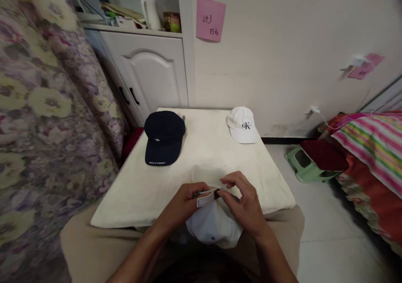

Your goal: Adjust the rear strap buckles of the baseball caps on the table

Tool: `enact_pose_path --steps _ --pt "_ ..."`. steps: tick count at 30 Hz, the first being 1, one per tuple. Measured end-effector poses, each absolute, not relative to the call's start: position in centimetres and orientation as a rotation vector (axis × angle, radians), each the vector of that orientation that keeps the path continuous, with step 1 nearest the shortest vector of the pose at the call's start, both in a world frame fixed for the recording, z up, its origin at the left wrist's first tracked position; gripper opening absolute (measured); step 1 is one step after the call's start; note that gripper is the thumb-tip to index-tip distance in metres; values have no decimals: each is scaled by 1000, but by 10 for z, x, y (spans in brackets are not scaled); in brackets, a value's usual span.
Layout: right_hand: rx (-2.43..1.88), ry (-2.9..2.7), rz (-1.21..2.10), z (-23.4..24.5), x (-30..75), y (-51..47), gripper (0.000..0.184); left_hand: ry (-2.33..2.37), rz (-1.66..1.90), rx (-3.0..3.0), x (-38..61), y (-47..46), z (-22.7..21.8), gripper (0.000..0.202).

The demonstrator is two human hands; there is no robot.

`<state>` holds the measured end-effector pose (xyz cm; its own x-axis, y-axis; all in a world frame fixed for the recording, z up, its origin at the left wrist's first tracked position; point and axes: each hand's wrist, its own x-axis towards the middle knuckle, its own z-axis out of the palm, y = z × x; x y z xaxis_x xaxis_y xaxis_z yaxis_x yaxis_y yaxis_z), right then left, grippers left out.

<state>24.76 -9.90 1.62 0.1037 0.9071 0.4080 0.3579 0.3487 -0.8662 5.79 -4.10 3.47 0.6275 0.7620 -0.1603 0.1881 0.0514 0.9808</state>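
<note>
Both my hands hold a white cap (213, 226) at the near edge of a small white table (207, 149), over my lap. My left hand (185, 203) pinches the cap's back strap (205, 198), fingers closed on it. My right hand (243, 203) grips the cap's rim beside the strap, fingers curled. A dark navy cap (163, 137) lies on the table's far left with its peak toward me. On the far right of the table lies another white cap (242, 124) with a black logo.
A flowered curtain (47, 107) hangs at the left. A white cabinet (147, 71) with a jug stands behind the table. A pink note (210, 19) is stuck on the wall. A green stool (309, 159) and a bed with striped bedding (370, 149) are at the right.
</note>
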Motion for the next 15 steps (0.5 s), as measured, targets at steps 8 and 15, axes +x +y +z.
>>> enact_pose_path --steps 8,15 --pt "-1205 -1606 479 26 235 -111 39 811 698 1490 69 -49 42 16" --pt "-1186 -1676 435 22 242 -107 24 784 612 1443 72 -51 45 28"
